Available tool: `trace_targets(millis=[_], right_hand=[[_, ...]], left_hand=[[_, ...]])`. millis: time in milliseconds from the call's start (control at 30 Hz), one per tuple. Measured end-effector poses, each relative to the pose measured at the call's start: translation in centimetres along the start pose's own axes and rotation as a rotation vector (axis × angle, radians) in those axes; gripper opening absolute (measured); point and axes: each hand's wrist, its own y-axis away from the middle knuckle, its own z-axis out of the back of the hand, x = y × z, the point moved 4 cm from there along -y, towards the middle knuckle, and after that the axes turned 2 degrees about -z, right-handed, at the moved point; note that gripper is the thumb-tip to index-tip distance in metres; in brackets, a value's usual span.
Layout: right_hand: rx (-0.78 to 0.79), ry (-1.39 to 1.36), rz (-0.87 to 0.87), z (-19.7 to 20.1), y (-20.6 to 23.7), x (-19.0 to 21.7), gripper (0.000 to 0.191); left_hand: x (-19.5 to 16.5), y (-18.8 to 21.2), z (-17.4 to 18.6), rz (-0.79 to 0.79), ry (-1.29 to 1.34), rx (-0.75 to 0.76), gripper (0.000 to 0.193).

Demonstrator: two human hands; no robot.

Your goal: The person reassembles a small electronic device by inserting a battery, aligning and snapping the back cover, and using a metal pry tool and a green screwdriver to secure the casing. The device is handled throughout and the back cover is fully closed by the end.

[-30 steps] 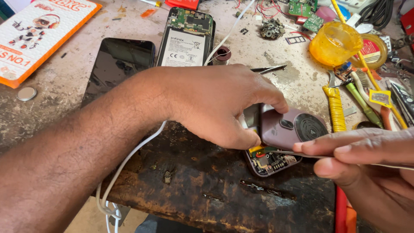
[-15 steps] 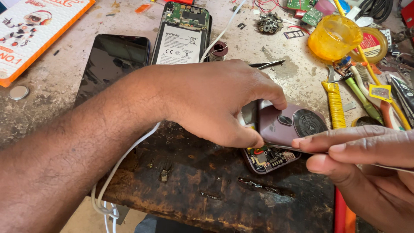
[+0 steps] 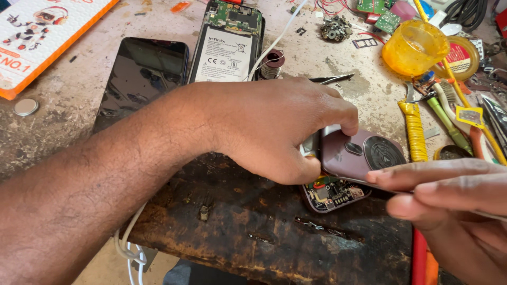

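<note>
Barely shifted, left hand (image 3: 274,126) pinches mauve phone (image 3: 359,153); right hand (image 3: 449,211) blocks its edge, grip unclear

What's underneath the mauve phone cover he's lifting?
Under the mauve back cover a circuit board with small components shows at its lower edge. The left hand and the cover hide the rest.

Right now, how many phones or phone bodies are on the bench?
3: a black phone lying screen-up at upper left, an opened phone beside it, and a mauve phone under the left hand. Others may be hidden.
</note>
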Motion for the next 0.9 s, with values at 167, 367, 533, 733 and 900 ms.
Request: trace_targets(millis=[167,367,533,733,900], right_hand=[[-0.028,-0.210,-0.006,-0.7,-1.8,1.2,0.017],[0.446,0.615,0.080,-0.7,-1.8,-0.1,0.051],[0.573,0.589,0.176,-0.6,-1.0,-2.4,0.068],[0.521,0.749,0.183,-0.7,-0.7,-1.5,0.065],[0.521,0.780,0.217,-1.3,-1.1,-0.8,0.061]], left_hand=[[0.1,-0.1,0.0,-0.008,-0.014,0.000,0.055],[0.3,-0.2,-0.2,-0.010,-0.028,0.002,0.056],[0.2,-0.3,-0.2,-0.039,-0.044,-0.021,0.059],[0.5,-0.2,-0.3,0.005,-0.048,0.001,0.061],[0.4,0.0,-0.2,-0.046,-0.030,-0.008,0.058]])
